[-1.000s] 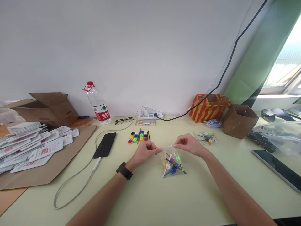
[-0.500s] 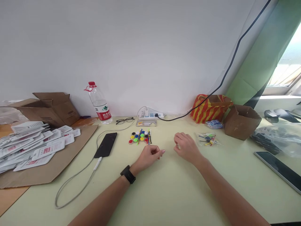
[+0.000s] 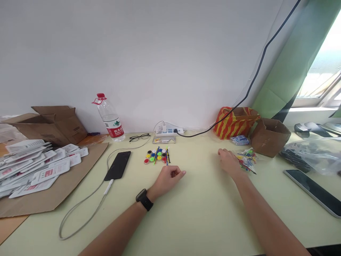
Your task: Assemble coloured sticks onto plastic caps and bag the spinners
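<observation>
My left hand (image 3: 171, 180), with a black watch (image 3: 144, 200) on the wrist, rests on the table with its fingers curled; whatever is in them is hidden. Just beyond it lie several small round coloured caps (image 3: 152, 159) and thin coloured sticks (image 3: 168, 156). My right hand (image 3: 228, 162) is at the left side of a clear plastic bag (image 3: 249, 164) of small colourful pieces, partly covering it. Its fingers are bent and close together, and any small thing inside them does not show.
A phone (image 3: 118, 166) on a charging cable lies left, near a water bottle (image 3: 115, 124), glasses (image 3: 139, 137) and piled white packets (image 3: 42, 167). A power strip (image 3: 170, 132) stands at the wall. On the right are a striped bag (image 3: 226, 124), a cardboard box (image 3: 270, 138) and a tablet (image 3: 314, 192).
My right hand has moved right, from the open tabletop to the plastic bag. The pieces there look shifted and spread nearer to me. My left hand has stayed almost in place.
</observation>
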`<state>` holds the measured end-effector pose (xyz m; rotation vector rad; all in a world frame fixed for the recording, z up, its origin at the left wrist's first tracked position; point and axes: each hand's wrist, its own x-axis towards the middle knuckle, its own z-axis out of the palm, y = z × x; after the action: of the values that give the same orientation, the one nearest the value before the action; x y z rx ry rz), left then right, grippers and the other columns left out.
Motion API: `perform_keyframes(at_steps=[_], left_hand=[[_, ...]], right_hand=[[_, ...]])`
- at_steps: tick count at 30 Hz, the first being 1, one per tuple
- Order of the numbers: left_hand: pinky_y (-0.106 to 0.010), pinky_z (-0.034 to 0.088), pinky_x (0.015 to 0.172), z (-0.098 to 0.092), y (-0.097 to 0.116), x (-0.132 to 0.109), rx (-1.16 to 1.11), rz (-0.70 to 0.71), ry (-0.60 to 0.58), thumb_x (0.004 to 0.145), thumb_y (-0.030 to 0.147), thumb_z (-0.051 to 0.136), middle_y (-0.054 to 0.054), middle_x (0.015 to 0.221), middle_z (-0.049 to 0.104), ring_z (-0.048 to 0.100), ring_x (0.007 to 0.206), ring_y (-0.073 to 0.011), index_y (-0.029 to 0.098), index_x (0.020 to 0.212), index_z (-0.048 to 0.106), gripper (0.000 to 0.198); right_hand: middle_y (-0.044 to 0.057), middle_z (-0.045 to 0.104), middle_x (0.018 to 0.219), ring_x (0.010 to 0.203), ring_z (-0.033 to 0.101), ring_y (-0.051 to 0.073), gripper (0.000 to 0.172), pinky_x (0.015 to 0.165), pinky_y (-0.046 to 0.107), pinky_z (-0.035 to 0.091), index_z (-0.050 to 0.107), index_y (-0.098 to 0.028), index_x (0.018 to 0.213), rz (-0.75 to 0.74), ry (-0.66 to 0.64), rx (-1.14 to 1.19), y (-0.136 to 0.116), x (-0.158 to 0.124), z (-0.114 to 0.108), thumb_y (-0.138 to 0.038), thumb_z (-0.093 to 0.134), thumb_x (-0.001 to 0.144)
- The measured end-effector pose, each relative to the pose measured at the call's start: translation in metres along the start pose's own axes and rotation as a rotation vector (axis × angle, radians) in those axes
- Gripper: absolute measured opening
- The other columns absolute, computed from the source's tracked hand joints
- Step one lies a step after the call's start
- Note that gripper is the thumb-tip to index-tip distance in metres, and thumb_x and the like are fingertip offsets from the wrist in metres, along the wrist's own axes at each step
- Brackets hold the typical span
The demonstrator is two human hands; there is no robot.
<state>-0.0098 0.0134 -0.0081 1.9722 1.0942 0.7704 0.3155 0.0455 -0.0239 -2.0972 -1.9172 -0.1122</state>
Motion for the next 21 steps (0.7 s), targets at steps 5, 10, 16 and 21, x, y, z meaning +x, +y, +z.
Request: perform_keyframes(at_steps=[5, 10, 16, 21], left_hand=[[-0.033, 0.05, 0.074, -0.009, 0.0, -0.001, 0.345, 0.124, 0.147, 0.097, 0.037, 0.057, -0.004, 0.091, 0.069, 0.062, 0.083, -0.0207, 0.022, 0.092, 0.067, 0.019], [-0.049, 0.046, 0.111, -0.018, -0.019, 0.004, 0.548, 0.184, 0.277, 0.094, 0.028, 0.06, -0.013, 0.142, 0.056, 0.05, 0.136, -0.0312, 0.021, 0.134, 0.056, 0.041], [-0.058, 0.034, 0.12, -0.014, -0.035, 0.018, 0.722, 0.179, 0.318, 0.096, 0.038, 0.058, -0.017, 0.158, 0.043, 0.025, 0.154, -0.038, 0.016, 0.144, 0.049, 0.053], [-0.059, 0.028, 0.123, -0.028, -0.043, 0.04, 0.793, 0.204, 0.261, 0.095, 0.052, 0.058, -0.02, 0.157, 0.045, 0.026, 0.154, -0.0405, 0.014, 0.145, 0.05, 0.064]], right_hand=[[0.019, 0.067, 0.117, 0.117, 0.058, 0.034, 0.04, 0.094, 0.044, 0.044, 0.063, -0.015, 0.117, -0.047, 0.022, 0.077, -0.002, 0.002, 0.005, 0.001, 0.049, 0.083], [0.01, 0.065, 0.13, 0.125, 0.055, 0.024, 0.041, 0.103, 0.036, 0.046, 0.058, -0.022, 0.132, -0.279, -0.027, 0.234, -0.038, -0.006, 0.018, -0.012, 0.046, 0.094], [0.007, 0.06, 0.139, 0.13, 0.051, 0.022, 0.049, 0.109, 0.036, 0.045, 0.05, -0.024, 0.142, -0.381, -0.039, 0.326, -0.053, -0.013, 0.027, -0.01, 0.037, 0.097], [0.008, 0.06, 0.137, 0.129, 0.051, 0.024, 0.05, 0.109, 0.041, 0.046, 0.051, -0.024, 0.142, -0.383, -0.034, 0.351, -0.049, -0.01, 0.031, -0.009, 0.038, 0.096]])
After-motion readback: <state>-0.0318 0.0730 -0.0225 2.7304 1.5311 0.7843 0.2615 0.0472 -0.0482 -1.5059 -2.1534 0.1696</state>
